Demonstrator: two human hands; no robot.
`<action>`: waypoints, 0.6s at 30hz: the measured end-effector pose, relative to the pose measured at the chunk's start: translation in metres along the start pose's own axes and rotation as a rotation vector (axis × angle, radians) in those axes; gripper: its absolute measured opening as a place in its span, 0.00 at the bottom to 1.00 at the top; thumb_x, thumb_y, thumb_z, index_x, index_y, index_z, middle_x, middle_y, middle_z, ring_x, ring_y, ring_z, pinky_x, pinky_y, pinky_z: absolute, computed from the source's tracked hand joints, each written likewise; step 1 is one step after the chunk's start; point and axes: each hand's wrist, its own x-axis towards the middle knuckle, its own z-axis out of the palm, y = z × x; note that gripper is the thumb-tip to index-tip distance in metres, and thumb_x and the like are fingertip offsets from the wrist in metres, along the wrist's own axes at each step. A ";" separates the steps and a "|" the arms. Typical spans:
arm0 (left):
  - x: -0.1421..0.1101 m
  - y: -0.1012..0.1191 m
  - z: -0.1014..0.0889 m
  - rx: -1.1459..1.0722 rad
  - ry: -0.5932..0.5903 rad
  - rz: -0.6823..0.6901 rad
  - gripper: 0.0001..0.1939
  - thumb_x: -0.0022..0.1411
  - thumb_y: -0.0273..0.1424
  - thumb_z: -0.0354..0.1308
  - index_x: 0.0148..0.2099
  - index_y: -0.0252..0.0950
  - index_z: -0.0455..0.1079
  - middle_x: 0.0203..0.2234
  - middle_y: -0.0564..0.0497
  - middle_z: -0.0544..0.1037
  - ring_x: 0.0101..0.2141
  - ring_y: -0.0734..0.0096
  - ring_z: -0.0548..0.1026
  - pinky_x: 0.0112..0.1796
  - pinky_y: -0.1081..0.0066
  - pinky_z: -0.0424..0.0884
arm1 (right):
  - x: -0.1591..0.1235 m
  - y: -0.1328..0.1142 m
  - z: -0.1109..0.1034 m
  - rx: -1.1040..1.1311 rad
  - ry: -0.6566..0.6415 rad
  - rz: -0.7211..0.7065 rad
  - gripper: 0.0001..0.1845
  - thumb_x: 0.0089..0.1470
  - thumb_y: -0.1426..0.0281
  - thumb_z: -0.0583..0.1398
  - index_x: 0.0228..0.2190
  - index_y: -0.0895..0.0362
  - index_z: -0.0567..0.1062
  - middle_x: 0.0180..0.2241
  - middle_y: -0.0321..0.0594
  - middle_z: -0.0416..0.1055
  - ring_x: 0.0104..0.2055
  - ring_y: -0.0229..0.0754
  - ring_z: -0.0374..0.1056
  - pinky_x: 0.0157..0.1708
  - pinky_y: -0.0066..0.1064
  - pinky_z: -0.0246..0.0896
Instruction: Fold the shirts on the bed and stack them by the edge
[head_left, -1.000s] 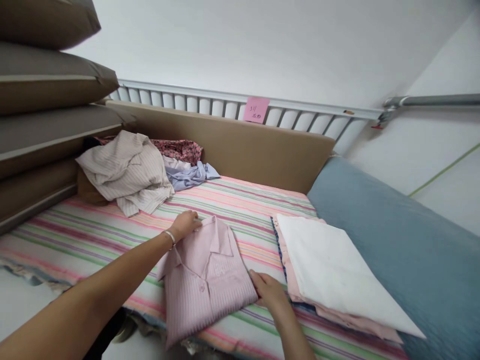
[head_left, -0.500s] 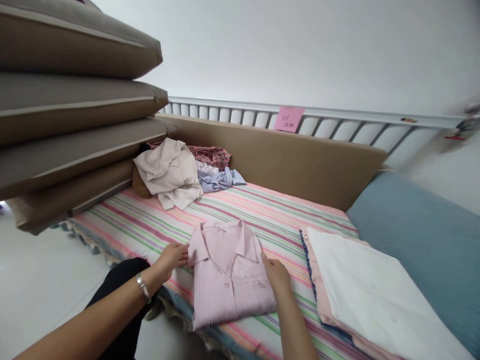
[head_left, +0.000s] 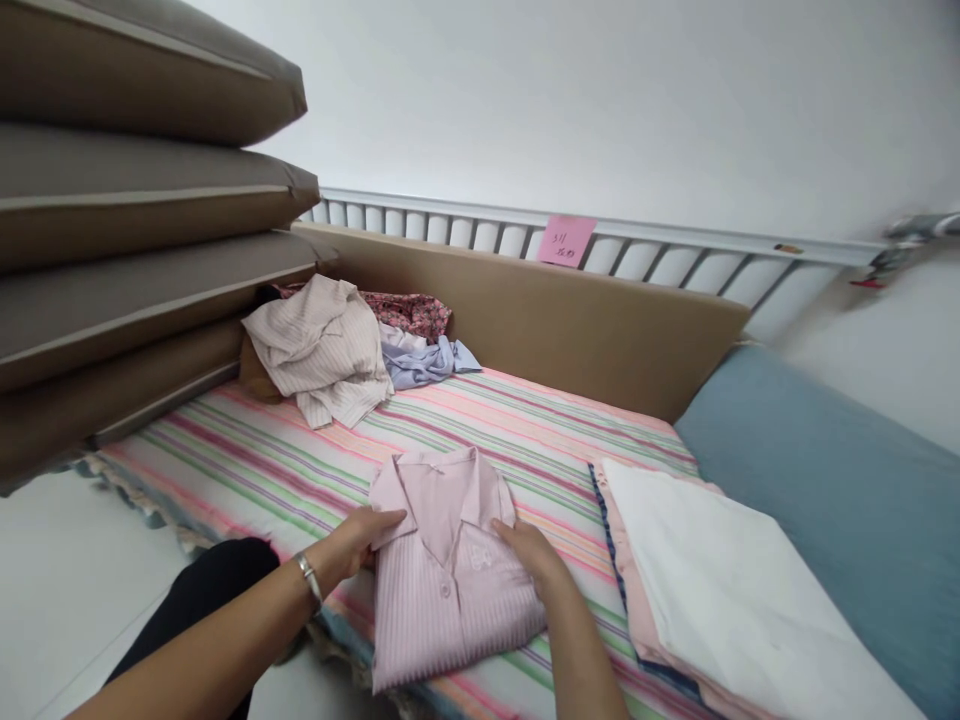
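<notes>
A folded pink striped shirt (head_left: 459,610), collar up and with a button at the front, lies on the striped bedspread (head_left: 292,480) near the bed's edge. My left hand (head_left: 364,540) grips its left side by the collar, thumb on top and the other fingers tucked under the cloth. On the opposite side my right hand (head_left: 529,550) pinches the shirt's right edge, its fingers partly hidden beneath. To the right lies a stack of folded clothes, with a white garment (head_left: 735,570) uppermost.
Crumpled clothes, among them a beige striped shirt (head_left: 322,340) and a light blue garment (head_left: 427,362), lie at the back left. Thick brown cushions (head_left: 150,200) are stacked on the left. A blue padded block (head_left: 825,480) borders the right. A pink note (head_left: 567,241) hangs on the rail.
Both hands have moved inward from the shirt's sides and now grip its edges. The view has shifted slightly to the right.
</notes>
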 end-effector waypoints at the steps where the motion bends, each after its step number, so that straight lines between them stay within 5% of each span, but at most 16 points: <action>1: 0.000 0.000 0.003 0.008 0.021 0.009 0.20 0.45 0.36 0.66 0.40 0.32 0.69 0.34 0.43 0.79 0.33 0.60 0.77 0.30 0.66 0.74 | 0.001 -0.001 0.002 0.017 -0.024 0.011 0.20 0.46 0.58 0.57 0.33 0.60 0.76 0.32 0.44 0.77 0.34 0.45 0.72 0.36 0.33 0.64; 7: -0.009 -0.007 0.010 0.109 0.103 0.277 0.15 0.50 0.34 0.62 0.39 0.33 0.71 0.38 0.42 0.80 0.40 0.57 0.77 0.38 0.66 0.73 | -0.007 -0.013 0.006 0.058 0.007 0.055 0.19 0.47 0.62 0.56 0.36 0.63 0.75 0.37 0.48 0.76 0.40 0.47 0.70 0.39 0.34 0.62; 12: -0.018 -0.011 0.015 0.165 0.052 0.285 0.19 0.45 0.39 0.64 0.40 0.35 0.72 0.37 0.43 0.80 0.41 0.52 0.77 0.36 0.64 0.75 | -0.042 -0.021 -0.010 0.081 0.091 0.058 0.15 0.46 0.63 0.57 0.32 0.59 0.76 0.35 0.41 0.76 0.37 0.44 0.70 0.37 0.31 0.61; 18: -0.053 -0.004 0.074 0.139 -0.182 0.246 0.21 0.37 0.41 0.67 0.36 0.40 0.73 0.32 0.49 0.82 0.39 0.50 0.78 0.36 0.62 0.75 | -0.114 -0.008 -0.070 0.211 0.181 0.057 0.16 0.48 0.61 0.55 0.32 0.59 0.76 0.33 0.39 0.76 0.35 0.44 0.69 0.35 0.32 0.61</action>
